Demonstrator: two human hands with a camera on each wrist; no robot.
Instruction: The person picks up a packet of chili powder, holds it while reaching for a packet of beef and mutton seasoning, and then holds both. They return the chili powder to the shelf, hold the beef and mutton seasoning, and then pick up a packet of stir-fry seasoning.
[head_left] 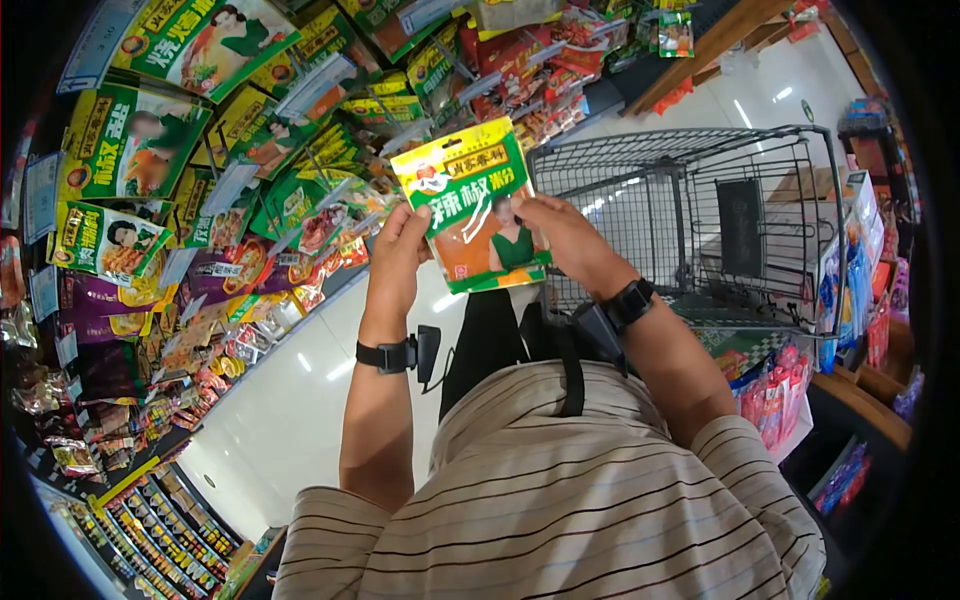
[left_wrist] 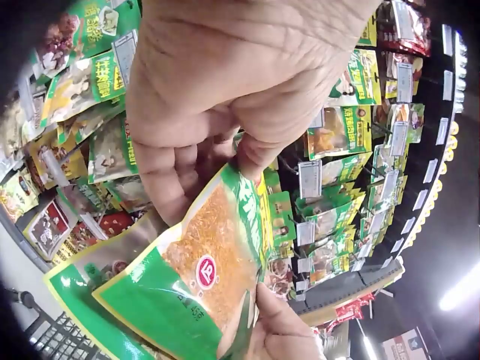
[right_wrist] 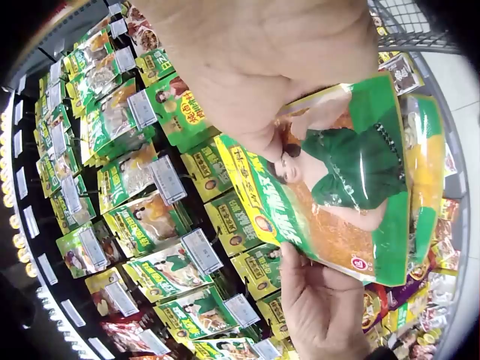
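Both hands hold a green and yellow seasoning packet [head_left: 475, 215] with an orange filling, in front of the body. In the head view the left hand [head_left: 400, 250] pinches its left edge and the right hand [head_left: 570, 240] grips its right side, thumb on the front. The left wrist view shows the packet [left_wrist: 214, 262] under the curled fingers of the left hand [left_wrist: 232, 90]. A second green packet [left_wrist: 82, 281] lies behind it. In the right wrist view the right thumb presses the printed figure on the packet [right_wrist: 352, 187], and the left hand [right_wrist: 322, 304] pinches a corner.
Racks of hanging packets [head_left: 140, 140] with price tags fill the left side. A grey metal shopping cart [head_left: 690, 150] stands at the front right, close to the right forearm. More goods [head_left: 780, 390] are at the right, and small jars line a shelf [head_left: 150, 520] at lower left.
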